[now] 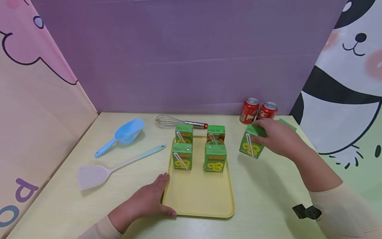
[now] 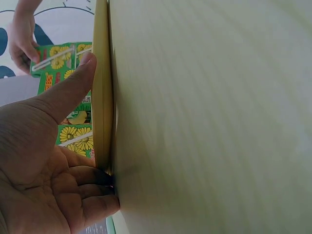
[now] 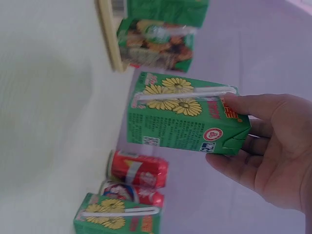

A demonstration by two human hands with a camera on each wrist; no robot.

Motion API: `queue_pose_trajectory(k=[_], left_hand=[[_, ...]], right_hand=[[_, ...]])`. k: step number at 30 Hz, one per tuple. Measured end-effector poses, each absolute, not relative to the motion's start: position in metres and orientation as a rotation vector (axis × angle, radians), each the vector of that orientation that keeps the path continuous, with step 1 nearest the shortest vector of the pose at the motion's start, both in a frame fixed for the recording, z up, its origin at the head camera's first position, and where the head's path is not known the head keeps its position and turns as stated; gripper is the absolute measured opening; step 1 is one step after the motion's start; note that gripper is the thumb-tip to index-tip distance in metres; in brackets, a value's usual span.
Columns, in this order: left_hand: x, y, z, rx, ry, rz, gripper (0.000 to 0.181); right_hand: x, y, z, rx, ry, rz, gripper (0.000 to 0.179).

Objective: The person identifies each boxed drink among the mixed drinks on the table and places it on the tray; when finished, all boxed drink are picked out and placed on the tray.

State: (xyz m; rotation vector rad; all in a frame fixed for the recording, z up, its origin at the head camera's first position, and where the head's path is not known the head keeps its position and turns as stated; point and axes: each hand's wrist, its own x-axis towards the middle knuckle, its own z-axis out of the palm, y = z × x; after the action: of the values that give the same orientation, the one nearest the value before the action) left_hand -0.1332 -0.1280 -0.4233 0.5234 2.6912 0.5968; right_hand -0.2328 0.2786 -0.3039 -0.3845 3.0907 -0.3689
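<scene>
— Left hand [image 1: 150, 199], nearest: grip?
— Fingers extended along the left edge of the yellow tray [image 1: 198, 196], thumb at its near corner; not wrapped round anything.
— Beside it?
— Spatula [image 1: 94, 176], left.
— Tray load?
— Four green cartons [image 1: 215, 159], two by two, toward the far half.
— Right hand [image 1: 276, 137]?
— Thumb and fingers pinch the held carton [image 1: 248, 142] near its top. Carton tilted, raised above the table [image 1: 59, 205], right of the tray.
— Farther out?
— Blue scoop [image 1: 128, 131], left. Another carton [image 3: 117, 217], partly hidden behind the right hand in the head view. Whisk [image 1: 186, 122] past the tray; two red cans [image 1: 249, 112], near the purple backdrop [image 1: 191, 66].
</scene>
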Motion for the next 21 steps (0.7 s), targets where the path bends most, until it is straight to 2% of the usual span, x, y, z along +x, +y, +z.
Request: queue_pose_trajectory(k=[13, 21], left_hand=[[-0.134, -0.128, -0.426, 0.523, 2.694, 0.609, 0.125], [-0.135, -0.129, -0.428, 0.524, 2.695, 0.601, 0.126]], right_hand=[[-0.178, 0.247, -0.29, -0.582, 3.086, -0.329, 0.052], [-0.157, 0.211, -0.298, -0.798, 3.098, -0.349, 0.048]])
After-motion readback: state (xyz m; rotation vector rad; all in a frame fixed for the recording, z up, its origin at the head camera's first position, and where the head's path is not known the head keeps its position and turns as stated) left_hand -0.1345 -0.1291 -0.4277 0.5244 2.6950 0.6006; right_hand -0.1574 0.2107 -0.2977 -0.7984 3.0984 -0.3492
